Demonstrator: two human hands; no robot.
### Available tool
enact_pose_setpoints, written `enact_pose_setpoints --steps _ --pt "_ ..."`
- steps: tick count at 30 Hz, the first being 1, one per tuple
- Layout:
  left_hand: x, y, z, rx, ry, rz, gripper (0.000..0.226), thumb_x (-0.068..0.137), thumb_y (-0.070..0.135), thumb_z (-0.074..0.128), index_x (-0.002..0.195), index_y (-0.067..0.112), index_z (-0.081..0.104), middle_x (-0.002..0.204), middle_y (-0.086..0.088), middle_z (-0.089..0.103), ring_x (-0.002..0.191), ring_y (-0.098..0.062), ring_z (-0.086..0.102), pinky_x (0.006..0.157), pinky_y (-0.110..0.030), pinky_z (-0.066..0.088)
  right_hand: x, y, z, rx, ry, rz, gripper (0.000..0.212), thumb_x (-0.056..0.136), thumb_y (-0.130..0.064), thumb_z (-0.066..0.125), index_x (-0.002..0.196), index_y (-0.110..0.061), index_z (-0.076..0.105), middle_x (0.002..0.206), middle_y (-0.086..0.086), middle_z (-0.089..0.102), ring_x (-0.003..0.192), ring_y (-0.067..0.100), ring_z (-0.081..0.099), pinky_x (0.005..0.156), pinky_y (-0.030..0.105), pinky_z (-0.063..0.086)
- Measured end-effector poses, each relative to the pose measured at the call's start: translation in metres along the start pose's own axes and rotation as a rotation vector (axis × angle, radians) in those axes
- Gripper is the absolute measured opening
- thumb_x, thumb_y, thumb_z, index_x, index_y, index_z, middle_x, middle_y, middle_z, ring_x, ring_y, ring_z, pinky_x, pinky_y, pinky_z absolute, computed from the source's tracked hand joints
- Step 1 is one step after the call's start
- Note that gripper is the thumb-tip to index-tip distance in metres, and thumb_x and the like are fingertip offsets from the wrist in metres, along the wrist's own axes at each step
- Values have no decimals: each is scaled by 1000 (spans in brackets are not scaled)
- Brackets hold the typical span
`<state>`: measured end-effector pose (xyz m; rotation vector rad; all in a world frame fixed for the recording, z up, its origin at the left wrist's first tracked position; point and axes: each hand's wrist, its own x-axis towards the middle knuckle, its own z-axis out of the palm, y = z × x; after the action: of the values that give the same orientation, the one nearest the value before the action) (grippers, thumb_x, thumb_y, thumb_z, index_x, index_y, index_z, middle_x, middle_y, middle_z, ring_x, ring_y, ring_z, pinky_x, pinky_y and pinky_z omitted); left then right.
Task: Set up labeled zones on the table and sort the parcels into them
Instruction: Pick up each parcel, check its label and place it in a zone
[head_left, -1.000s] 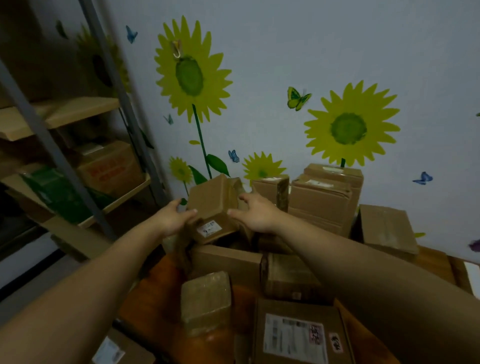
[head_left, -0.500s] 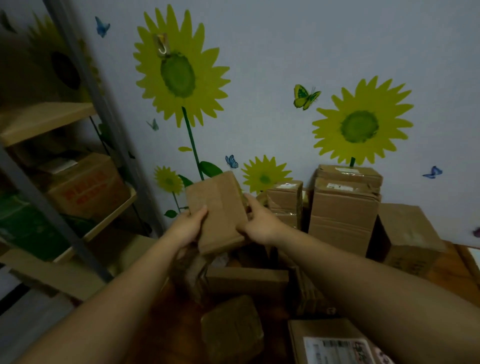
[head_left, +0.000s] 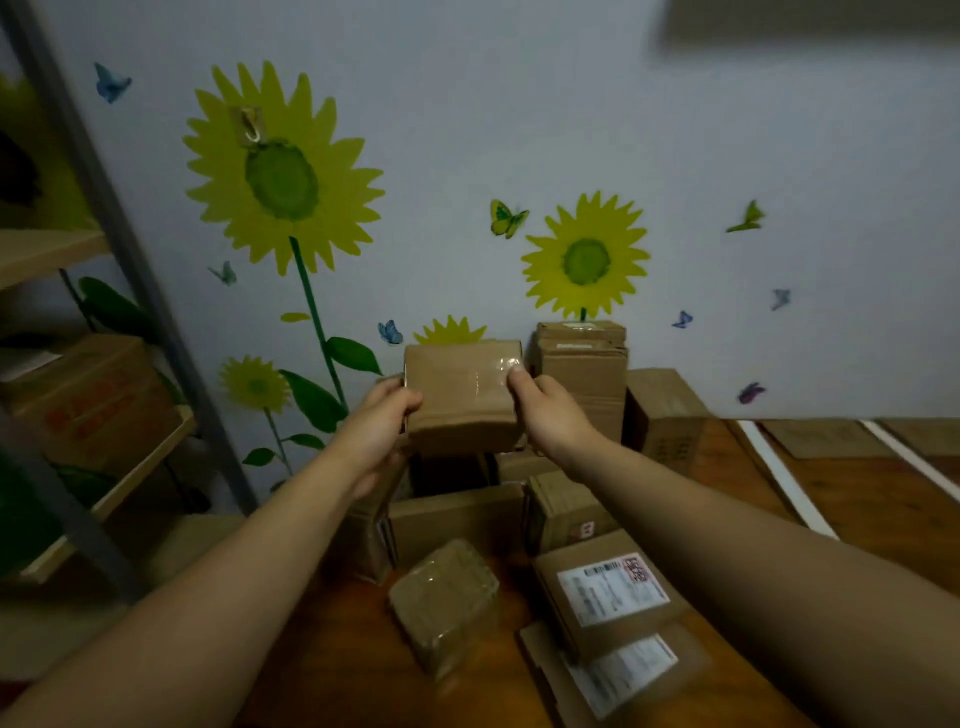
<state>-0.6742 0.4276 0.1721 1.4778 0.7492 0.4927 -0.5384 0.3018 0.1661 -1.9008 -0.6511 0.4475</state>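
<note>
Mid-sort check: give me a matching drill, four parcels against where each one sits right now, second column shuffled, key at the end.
Things:
1. plain parcel
2. film-wrapped parcel
3. white-labelled parcel
4. red-printed carton

Places:
A. on the left shelf
B. on the table, overlapping a second labelled parcel
C. lifted between the left hand and right hand
D. on the table, left of both labelled parcels

Pairs: 1-C, 2-D, 3-B, 4-A.

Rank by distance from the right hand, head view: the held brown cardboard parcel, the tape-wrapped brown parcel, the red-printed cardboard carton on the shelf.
1. Held brown cardboard parcel: gripped by the right hand, on its left.
2. Tape-wrapped brown parcel: on the table, nearer the camera.
3. Red-printed cardboard carton: on the shelf, far left.
</note>
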Motion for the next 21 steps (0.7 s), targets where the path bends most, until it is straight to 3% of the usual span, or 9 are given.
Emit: enact_pose_setpoints --steps 2,5,9,12,14,15,17,21 --pt "-9 3 6 24 -57 39 46 93 12 47 139 18 40 122 -11 57 88 -14 57 60 -25 43 -11 2 -14 28 27 -19 38 97 -51 39 106 -17 54 97 4 60 97 28 59 90 45 48" --pt "-22 13 17 4 -95 85 56 90 2 50 142 16 36 128 -9 56 95 -17 58 65 -26 45 -28 -5 -35 71 38 -47 28 99 -37 40 118 -20 50 95 -1 57 86 17 57 72 31 47" --pt "-38 27 37 -17 -130 147 62 86 -5 50 142 18 36 135 -6 51 109 -21 55 71 -29 48 -45 -11 -63 94 73 -81 33 97 -46 39 115 -20 48 98 2 55 95 25 55 81 41 47" --pt "-50 38 58 -84 -188 132 37 93 16 51 129 24 48 125 -1 57 100 -14 57 77 -39 51 -59 -11 -92 97 149 -80 41 99 -53 34 114 -18 47 104 2 55 96 21 54 73 35 42" --pt "-59 44 77 -118 -167 137 16 95 29 51 109 24 57 112 0 63 91 -13 59 82 -46 51 -69 -6 -113 129 142 -84 33 97 -46 42 111 -16 47 107 6 57 96 21 55 80 40 47" --pt "-64 46 87 -82 -129 182 8 94 25 54 100 23 57 107 -2 64 92 -15 60 84 -46 51 -75 -3 -123 144 140 -86 28 95 -39 46 109 -15 47 109 11 58 99 24 56 87 47 49" --pt "-72 48 109 -44 -106 280 18 89 8 58 101 21 55 106 -3 62 95 -16 60 82 -39 52 -83 5 -143 155 156 -99 19 87 -26 55 100 -16 45 110 15 58 104 31 57 94 57 46" --pt "-90 55 156 -49 -122 390 46 80 -13 57 116 16 50 105 8 59 96 -7 60 78 -26 52 -97 17 -186 170 181 -159 25 84 -11 60 95 -22 41 101 7 62 98 29 63 86 55 53"
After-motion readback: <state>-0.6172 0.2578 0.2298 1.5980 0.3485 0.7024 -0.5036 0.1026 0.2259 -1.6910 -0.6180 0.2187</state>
